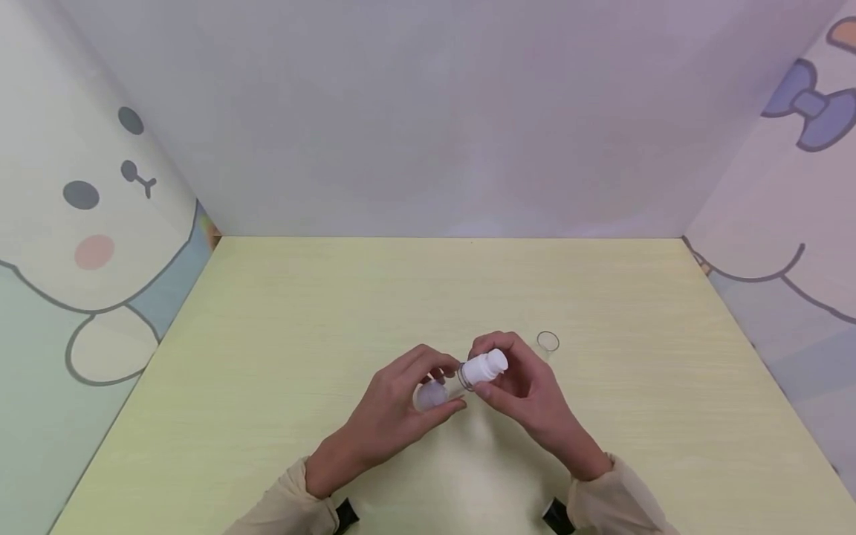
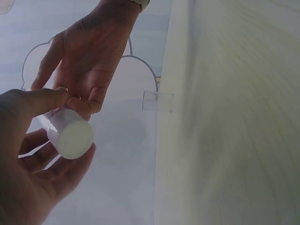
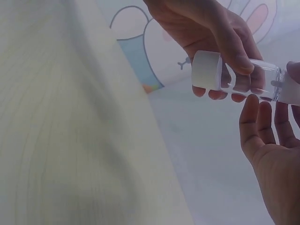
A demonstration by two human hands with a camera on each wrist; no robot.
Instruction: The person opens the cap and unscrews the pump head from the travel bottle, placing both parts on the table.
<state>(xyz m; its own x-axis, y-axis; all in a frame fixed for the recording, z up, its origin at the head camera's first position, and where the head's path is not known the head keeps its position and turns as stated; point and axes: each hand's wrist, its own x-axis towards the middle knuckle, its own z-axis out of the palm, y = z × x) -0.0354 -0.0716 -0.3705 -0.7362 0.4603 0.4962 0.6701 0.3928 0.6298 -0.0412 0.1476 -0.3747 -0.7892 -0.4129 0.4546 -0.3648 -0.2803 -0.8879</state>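
A small clear pump bottle [image 3: 265, 77] is held tilted between both hands, over the near part of the table. My left hand [image 1: 394, 401] grips its body, the thumb on one side and the fingers on the other. Its white base [image 2: 75, 140] faces the left wrist camera. At the other end is a white pump top [image 1: 484, 366], pointing up and to the right. My right hand [image 1: 528, 394] holds this top at its collar between thumb and fingers. Beyond the right hand, a clear cap [image 1: 548, 341] stands on the table.
The pale yellow wooden table [image 1: 301, 297] extends to a plain back wall [image 1: 435, 119]. Side walls with cartoon animal drawings [image 1: 93, 223] flank it left and right. Dark straps [image 1: 558, 516] show at the sleeve cuffs.
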